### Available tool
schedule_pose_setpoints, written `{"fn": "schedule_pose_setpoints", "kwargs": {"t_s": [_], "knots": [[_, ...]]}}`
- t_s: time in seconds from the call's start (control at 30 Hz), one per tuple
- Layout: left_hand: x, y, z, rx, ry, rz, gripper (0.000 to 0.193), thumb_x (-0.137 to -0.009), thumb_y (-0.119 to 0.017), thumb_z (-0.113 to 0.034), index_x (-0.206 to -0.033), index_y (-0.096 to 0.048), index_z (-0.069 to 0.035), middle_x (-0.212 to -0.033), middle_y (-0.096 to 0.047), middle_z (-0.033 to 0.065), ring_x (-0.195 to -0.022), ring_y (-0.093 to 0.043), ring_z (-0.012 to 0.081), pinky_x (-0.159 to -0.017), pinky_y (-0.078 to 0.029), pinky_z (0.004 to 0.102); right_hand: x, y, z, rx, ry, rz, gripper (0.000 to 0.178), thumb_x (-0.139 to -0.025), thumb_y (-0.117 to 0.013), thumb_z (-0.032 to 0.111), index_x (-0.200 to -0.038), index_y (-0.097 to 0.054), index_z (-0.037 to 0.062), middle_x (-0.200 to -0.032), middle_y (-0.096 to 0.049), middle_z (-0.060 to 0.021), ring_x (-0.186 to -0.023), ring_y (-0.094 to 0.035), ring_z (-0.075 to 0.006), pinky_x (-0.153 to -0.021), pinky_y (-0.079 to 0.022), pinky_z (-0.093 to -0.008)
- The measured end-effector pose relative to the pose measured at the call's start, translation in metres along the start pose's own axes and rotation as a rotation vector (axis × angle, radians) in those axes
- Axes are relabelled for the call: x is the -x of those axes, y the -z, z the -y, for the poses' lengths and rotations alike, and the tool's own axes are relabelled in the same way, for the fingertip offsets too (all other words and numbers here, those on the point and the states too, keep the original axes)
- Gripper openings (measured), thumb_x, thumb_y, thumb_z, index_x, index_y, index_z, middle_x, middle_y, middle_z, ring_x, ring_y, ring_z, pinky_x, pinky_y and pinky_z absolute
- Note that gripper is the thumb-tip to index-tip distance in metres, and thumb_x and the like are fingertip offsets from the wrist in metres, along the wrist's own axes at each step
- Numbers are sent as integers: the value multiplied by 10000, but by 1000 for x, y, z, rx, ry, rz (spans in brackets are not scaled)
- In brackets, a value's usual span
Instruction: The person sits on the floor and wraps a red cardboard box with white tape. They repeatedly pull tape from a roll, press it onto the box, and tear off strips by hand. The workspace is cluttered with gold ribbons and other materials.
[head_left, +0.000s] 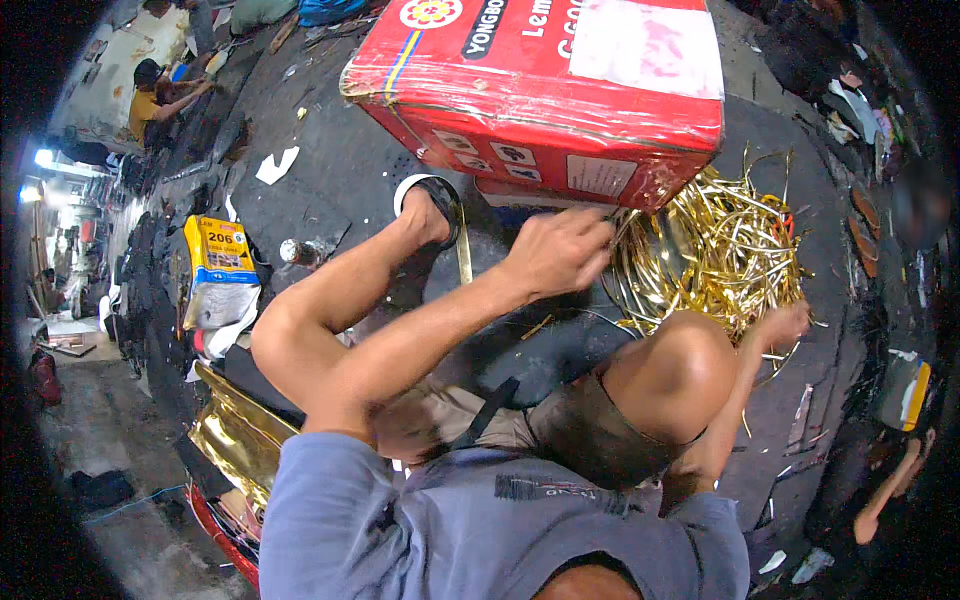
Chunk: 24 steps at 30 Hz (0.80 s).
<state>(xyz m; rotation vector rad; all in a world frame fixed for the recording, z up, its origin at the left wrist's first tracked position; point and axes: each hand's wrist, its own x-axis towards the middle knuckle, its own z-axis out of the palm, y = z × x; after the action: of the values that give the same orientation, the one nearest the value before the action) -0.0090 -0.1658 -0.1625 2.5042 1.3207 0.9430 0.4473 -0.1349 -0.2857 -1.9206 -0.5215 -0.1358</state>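
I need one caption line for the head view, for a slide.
Seated person's left hand and right hand work gold strips beside a red box.

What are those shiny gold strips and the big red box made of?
The gold strips look like thin metallic foil or foil-coated plastic: mirror-bright, curling and tangled. The red box looks like cardboard wrapped in glossy clear tape, judging by its wrinkled shine.
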Motion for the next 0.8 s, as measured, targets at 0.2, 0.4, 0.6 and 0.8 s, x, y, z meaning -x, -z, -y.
{"fn": "schedule_pose_setpoints", "kwargs": {"t_s": [0.2,0.4,0.6,0.8], "knots": [[158,-95,113,-264,1077,238,621,-802,-789,-197,-1334,-546,10,-1357,-568,242,-1278,-551,432,-1045,-509,508,-45,75,13,-241,95,-125,337,-969,-717,284,-1108,-648,-15,-1011,-683,-138,-851,-620,-236,-803,-517,-373],[210,-117,141,-257,1076,81,798,-695,-905,-187,-1357,-490,-25,-1334,-493,258,-1232,-502,447,-1049,-446,527,8,139,20,-177,101,89,164,-981,-720,139,-1096,-637,56,-957,-637,-34,-840,-606,-152,-773,-524,-307],[208,-133,153,-153,1191,-55,793,-655,-898,-116,-1314,-460,-55,-1239,-473,258,-1192,-517,463,-1040,-447,535,25,156,21,-299,14,101,171,-1015,-694,161,-1112,-588,69,-898,-588,-4,-708,-518,-54,-586,-414,-229],[196,-138,140,-207,1250,-58,681,-727,-800,-25,-1311,-451,-55,-1216,-489,259,-1155,-554,489,-1028,-470,565,34,160,38,-265,21,137,136,-1012,-675,129,-1105,-595,71,-915,-586,-2,-734,-517,-54,-623,-413,-243]]}}
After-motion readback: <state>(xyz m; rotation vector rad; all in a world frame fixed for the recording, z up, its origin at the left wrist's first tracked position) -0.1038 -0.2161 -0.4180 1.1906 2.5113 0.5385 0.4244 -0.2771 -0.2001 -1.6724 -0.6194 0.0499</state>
